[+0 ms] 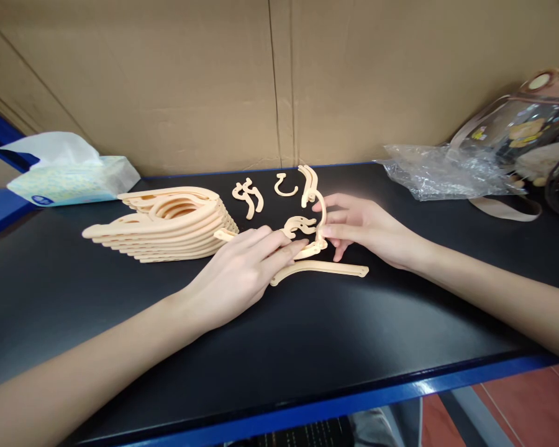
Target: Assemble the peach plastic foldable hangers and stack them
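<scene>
My left hand (242,267) is closed on a beige plastic hanger arm (310,250); its ends stick out on both sides of the fingers. In my right hand (377,228), the fingertips pinch a curved beige hanger hook (323,214). The hook's lower end meets the right end of that arm; whether the two are locked together I cannot tell. A loose hanger arm (328,267) lies on the table just in front of them. Behind the fingers is another hook-shaped piece (300,224).
A stack of beige hanger pieces (181,233) stands at left, with a tissue box (74,177) behind. Loose hooks (286,186) and curved pieces (309,181) lie toward the cardboard wall (190,87). Clear plastic wrap (451,174) and a transparent bag (517,124) sit right on the black table (307,347).
</scene>
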{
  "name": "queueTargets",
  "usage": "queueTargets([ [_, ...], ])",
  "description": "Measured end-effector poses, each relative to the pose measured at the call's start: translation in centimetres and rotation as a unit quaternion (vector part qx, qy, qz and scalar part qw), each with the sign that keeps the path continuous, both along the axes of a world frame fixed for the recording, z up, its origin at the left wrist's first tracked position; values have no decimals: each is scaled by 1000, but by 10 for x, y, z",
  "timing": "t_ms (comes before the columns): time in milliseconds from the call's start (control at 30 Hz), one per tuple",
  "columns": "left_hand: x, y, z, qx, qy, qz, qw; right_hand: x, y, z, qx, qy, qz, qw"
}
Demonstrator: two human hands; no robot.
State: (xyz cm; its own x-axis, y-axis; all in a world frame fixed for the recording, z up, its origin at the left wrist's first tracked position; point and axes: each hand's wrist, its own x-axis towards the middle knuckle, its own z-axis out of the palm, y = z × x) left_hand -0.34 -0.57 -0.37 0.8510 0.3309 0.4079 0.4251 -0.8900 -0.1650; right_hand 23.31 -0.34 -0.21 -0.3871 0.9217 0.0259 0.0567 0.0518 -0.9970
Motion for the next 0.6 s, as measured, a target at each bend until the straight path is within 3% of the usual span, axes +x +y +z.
queueTargets([
  [600,4,0,-1,5,6,-9,1000,-3,-3,0,34,-36,-31,998],
])
